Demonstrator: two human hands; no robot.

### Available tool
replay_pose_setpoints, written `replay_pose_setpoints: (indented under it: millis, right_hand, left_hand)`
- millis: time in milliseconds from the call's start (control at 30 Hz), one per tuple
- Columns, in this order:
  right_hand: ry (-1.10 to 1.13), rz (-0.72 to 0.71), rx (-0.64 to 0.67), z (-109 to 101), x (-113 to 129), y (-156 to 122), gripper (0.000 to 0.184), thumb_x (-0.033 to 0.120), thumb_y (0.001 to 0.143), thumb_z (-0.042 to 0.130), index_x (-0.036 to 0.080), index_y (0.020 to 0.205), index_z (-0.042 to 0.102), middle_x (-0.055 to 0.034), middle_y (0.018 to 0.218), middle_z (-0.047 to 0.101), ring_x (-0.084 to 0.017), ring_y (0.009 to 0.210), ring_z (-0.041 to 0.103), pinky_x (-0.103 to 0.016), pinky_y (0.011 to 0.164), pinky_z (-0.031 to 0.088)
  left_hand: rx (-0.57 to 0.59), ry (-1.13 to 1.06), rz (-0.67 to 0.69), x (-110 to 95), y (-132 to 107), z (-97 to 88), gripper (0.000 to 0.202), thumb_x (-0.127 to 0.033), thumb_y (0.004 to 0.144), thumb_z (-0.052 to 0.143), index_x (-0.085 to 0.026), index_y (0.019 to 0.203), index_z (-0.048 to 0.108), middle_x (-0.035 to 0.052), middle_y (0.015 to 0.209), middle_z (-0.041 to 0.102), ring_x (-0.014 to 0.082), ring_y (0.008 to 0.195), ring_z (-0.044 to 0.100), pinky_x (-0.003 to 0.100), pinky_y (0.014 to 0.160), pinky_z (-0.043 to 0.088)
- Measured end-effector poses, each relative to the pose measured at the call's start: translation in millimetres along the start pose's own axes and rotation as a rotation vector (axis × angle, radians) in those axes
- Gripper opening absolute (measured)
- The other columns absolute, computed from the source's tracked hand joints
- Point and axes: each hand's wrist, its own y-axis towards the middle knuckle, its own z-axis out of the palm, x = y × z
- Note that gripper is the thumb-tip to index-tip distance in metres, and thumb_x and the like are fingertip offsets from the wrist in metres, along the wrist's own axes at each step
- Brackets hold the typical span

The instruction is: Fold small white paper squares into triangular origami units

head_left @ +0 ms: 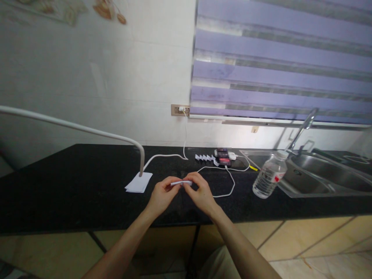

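Between my two hands, above the front part of the black counter, is a narrow folded strip of white paper [176,183]. My left hand [164,192] pinches its left end. At the other end my right hand [200,190] grips it, thumbs close together near the middle. To the left lies a small stack of white paper sheets [139,184]. Beyond my hands a row of small folded white paper pieces [205,157] stands beside a phone [223,159], whose screen is blurred out.
A clear water bottle [269,176] stands right, by the steel sink [308,174] and faucet [303,128]. White cables [232,186] curl over the black counter [72,193]. One cable climbs to a wall socket [176,110]. A thick white curved rod [116,135] reaches in from the left.
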Motion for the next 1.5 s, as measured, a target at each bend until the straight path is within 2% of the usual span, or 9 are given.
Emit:
replay_pose_setpoints:
  millis: [200, 400, 667, 900, 1000, 1100, 1200, 1300, 1500]
  right_hand:
    - [-0.010, 0.014, 0.029, -1.3, -1.3, 1.3, 0.008, 0.016, 0.079, 0.052, 0.018, 0.077, 0.059, -0.0032, 0.081, 0.056, -0.015, 0.080, 0.053, -0.027, 0.073, 0.043]
    - [-0.039, 0.043, 0.050, -0.4, -2.5, 1.3, 0.008, 0.018, 0.079, 0.052, 0.017, 0.079, 0.060, -0.0024, 0.078, 0.057, -0.014, 0.078, 0.053, -0.025, 0.072, 0.042]
    - [-0.066, 0.083, 0.101, 2.6, -8.5, 0.8, 0.010, 0.021, 0.079, 0.054, 0.017, 0.078, 0.063, -0.0011, 0.074, 0.059, -0.012, 0.072, 0.053, -0.023, 0.068, 0.040]
    - [-0.029, 0.266, 0.251, 4.6, -20.3, 2.9, 0.018, 0.025, 0.079, 0.050, 0.015, 0.080, 0.066, -0.0023, 0.076, 0.064, -0.012, 0.071, 0.056, -0.022, 0.066, 0.040]
    - [-0.028, 0.388, 0.374, 8.7, -32.9, 3.3, 0.024, 0.026, 0.080, 0.046, 0.014, 0.077, 0.067, -0.0019, 0.071, 0.065, -0.011, 0.065, 0.055, -0.020, 0.058, 0.038]
    - [-0.161, 0.494, 0.440, 13.9, -46.5, 3.8, 0.023, 0.028, 0.076, 0.049, 0.014, 0.076, 0.068, -0.0023, 0.069, 0.065, -0.012, 0.063, 0.055, -0.019, 0.055, 0.036]
    - [-0.342, 0.570, 0.510, 19.1, -55.5, 5.7, 0.024, 0.031, 0.074, 0.051, 0.014, 0.075, 0.068, -0.0043, 0.068, 0.066, -0.014, 0.063, 0.057, -0.020, 0.053, 0.035]
    - [-0.484, 0.548, 0.590, 24.4, -58.7, 9.1, 0.025, 0.029, 0.077, 0.048, 0.016, 0.076, 0.069, -0.0068, 0.075, 0.067, -0.015, 0.070, 0.060, -0.021, 0.057, 0.037]
    - [-0.698, 0.550, 0.637, 30.4, -59.7, 14.2, 0.024, 0.033, 0.076, 0.051, 0.017, 0.082, 0.068, -0.0098, 0.085, 0.068, -0.020, 0.081, 0.062, -0.024, 0.066, 0.041]
  left_hand:
    - [-0.033, -0.025, -0.102, 0.4, 0.0, -0.5, 0.024, -0.028, 0.065, 0.063, -0.014, 0.084, 0.064, 0.0039, 0.082, 0.068, 0.0156, 0.075, 0.062, 0.027, 0.072, 0.049]
    - [-0.027, 0.086, 0.003, 0.9, 0.1, -3.8, 0.017, -0.030, 0.069, 0.060, -0.015, 0.076, 0.066, 0.0027, 0.077, 0.066, 0.0146, 0.075, 0.060, 0.024, 0.069, 0.047]
    - [-0.032, 0.171, -0.023, 6.8, 0.2, -6.1, 0.019, -0.031, 0.070, 0.058, -0.016, 0.079, 0.066, 0.0029, 0.079, 0.066, 0.0149, 0.074, 0.059, 0.024, 0.067, 0.044]
    - [0.000, 0.318, -0.101, 24.0, 5.8, -10.1, 0.023, -0.033, 0.070, 0.054, -0.015, 0.077, 0.067, 0.0010, 0.067, 0.064, 0.0128, 0.059, 0.054, 0.022, 0.056, 0.040]
    - [0.055, 0.362, -0.180, 35.1, 10.4, -9.9, 0.022, -0.030, 0.068, 0.054, -0.014, 0.074, 0.067, 0.0031, 0.069, 0.066, 0.0148, 0.064, 0.057, 0.023, 0.060, 0.041]
    - [0.170, 0.435, -0.263, 48.1, 16.4, -8.3, 0.022, -0.025, 0.069, 0.049, -0.014, 0.070, 0.067, 0.0045, 0.073, 0.069, 0.0158, 0.072, 0.061, 0.022, 0.066, 0.042]
    - [0.253, 0.703, -0.342, 58.0, 23.6, -6.0, 0.024, -0.024, 0.071, 0.045, -0.017, 0.072, 0.068, 0.0041, 0.075, 0.069, 0.0159, 0.072, 0.062, 0.022, 0.062, 0.042]
    - [0.256, 0.816, -0.380, 62.5, 30.6, -4.4, 0.021, -0.025, 0.068, 0.049, -0.018, 0.069, 0.068, 0.0061, 0.074, 0.069, 0.0180, 0.072, 0.062, 0.024, 0.060, 0.041]
    - [0.285, 0.897, -0.424, 63.0, 37.3, -6.1, 0.017, -0.030, 0.065, 0.054, -0.019, 0.066, 0.067, 0.0068, 0.073, 0.069, 0.0197, 0.069, 0.062, 0.025, 0.057, 0.040]
